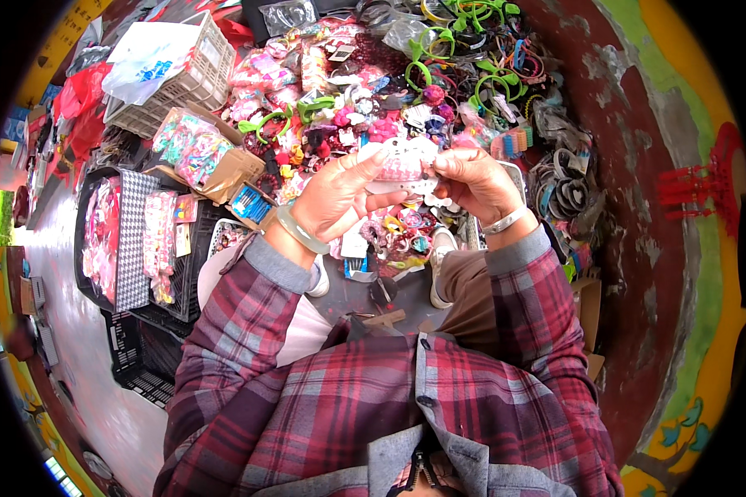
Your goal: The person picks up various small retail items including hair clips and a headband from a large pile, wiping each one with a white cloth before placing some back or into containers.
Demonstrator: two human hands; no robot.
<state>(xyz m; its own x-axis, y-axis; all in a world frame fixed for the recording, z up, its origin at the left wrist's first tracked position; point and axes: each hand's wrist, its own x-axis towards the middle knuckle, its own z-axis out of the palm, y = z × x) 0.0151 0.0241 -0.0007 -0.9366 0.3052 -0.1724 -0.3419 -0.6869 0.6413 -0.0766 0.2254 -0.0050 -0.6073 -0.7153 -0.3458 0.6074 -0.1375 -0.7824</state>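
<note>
**Both hands closed on a pink-and-white card, held above the pile**

Nearest the camera is the plaid shirt (406, 414), its red-checked sleeves running up from the lower edge to both wrists. Beyond it spreads the pile (373, 108) of bright hair accessories on the ground: green headbands (464, 50) at the top, black hoops (568, 195) to the right, a white crate (182, 79) to the upper left, a black tray (128, 240) of pink packs on the left.

The card (402, 161), a small pink-and-white packet of hair goods, is held in the air between the two hands, in front of the chest and over the pile. Its long axis runs roughly left to right, from one hand to the other. Neither hand is nearer than the other; both are touching it.

The left hand (336, 199) grips the card's left end, thumb raised along its top edge, fingers curled beneath; a pale green bangle (298, 232) sits on that wrist. The right hand (472, 182) pinches the right end with fingers drawn narrow, fingertips (439, 166) pressed on the card's edge; a white band (506, 221) circles its wrist. What exactly the right fingertips work at is too small to tell.
</note>
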